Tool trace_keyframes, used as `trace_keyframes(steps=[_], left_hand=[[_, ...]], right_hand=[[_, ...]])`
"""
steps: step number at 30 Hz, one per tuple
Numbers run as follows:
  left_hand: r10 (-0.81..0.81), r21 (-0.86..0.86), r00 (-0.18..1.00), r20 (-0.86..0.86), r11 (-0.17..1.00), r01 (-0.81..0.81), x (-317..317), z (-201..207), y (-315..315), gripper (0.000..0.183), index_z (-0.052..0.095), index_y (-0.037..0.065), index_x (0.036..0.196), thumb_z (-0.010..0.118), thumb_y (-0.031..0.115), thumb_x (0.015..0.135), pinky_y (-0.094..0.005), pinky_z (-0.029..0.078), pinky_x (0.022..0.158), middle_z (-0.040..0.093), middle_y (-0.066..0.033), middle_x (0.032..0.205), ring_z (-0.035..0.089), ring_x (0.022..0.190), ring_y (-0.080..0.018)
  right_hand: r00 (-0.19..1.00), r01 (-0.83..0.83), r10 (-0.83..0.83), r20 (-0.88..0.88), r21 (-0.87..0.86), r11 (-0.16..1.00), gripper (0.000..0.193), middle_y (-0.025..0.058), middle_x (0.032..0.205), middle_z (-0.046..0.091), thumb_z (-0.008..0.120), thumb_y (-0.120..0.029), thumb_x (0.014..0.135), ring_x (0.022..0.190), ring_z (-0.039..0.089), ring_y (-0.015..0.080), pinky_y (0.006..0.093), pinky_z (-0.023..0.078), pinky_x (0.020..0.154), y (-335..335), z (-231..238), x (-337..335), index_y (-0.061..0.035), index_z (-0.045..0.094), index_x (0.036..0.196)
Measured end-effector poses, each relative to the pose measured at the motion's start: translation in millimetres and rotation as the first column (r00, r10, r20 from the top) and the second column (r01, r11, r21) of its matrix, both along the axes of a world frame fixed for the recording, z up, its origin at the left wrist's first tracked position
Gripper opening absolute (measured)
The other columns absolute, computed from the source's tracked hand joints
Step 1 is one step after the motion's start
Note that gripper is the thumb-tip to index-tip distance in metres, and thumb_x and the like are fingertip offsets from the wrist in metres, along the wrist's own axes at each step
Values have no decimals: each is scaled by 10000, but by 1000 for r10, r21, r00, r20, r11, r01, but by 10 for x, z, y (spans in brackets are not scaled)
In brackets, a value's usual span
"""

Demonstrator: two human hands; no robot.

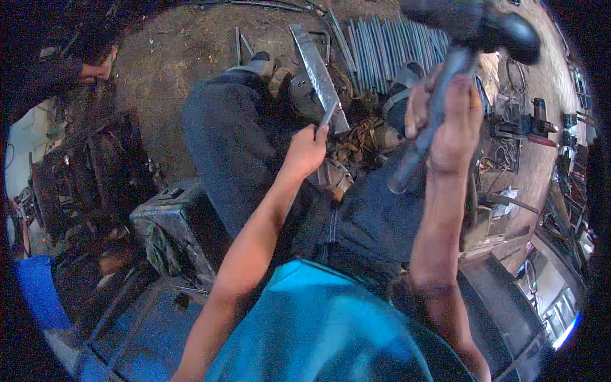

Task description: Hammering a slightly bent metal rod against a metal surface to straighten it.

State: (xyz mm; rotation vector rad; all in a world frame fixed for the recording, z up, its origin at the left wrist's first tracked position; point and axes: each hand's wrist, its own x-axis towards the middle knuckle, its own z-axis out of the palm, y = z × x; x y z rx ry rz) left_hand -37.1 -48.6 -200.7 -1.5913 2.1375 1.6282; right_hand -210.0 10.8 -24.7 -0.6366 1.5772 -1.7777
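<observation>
My right hand (449, 124) is closed round the handle of a hammer (439, 95), raised at the upper right and partly blurred. Its dark, rounded head is up by the frame's top edge. Between my knees, my left hand (307, 151) pinches a short, thin metal piece that looks like a chisel (329, 117). The far end of that piece meets a flat, shiny metal strip (313, 67); whether it presses on the strip, I cannot tell. Under the strip is a dark, round block (307, 95), mostly covered.
Many thin metal rods (394, 54) lie side by side on the ground ahead. Another person's hand (98, 69) shows at the upper left. A dark box (175, 216) stands beside my left leg. Beyond my right hand is a vise-like metal tool (528, 127).
</observation>
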Motion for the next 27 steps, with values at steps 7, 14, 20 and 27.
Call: trace_keyframes(steps=[7, 14, 20, 27], left_hand=[[-32, -8, 999, 22, 999, 33, -8, -92, -40, 484, 606, -74, 894, 392, 354, 972, -528, 422, 846, 592, -336, 923, 548, 964, -493], [-72, 43, 993, 95, 997, 68, 30, -36, -19, 547, 620, -96, 922, 329, 363, 992, -523, 413, 883, 579, -355, 968, 538, 983, -506], [-40, 284, 999, 30, 958, 30, 17, -49, -100, 630, 568, -12, 776, 311, 530, 970, -388, 443, 537, 551, -87, 650, 530, 548, -215], [10, 223, 993, 121, 974, -37, -6, -98, -65, 672, 601, -45, 828, 305, 542, 964, -434, 461, 571, 606, -160, 711, 584, 626, -252]], right_hand=[[995, 49, -48, 88, -7, 999, 217, 7, 616, 469, 501, -269, 973, 439, 430, 124, 294, 382, 401, 64, -529, 321, -58, 479, 1017], [988, -87, -21, 156, 652, 753, 475, 79, 548, 536, 460, -466, 956, 426, 537, 188, 335, 423, 398, 113, -1414, 381, -39, 535, 762], [989, -49, 9, 147, 266, 963, 594, 9, 530, 429, 309, -600, 951, 375, 419, 107, 251, 357, 346, -64, -426, 180, -46, 512, 879], [998, -19, 18, -53, -19, 1000, 593, 44, 552, 430, 266, -579, 968, 401, 398, 131, 252, 336, 391, -136, 45, 202, -32, 497, 952]])
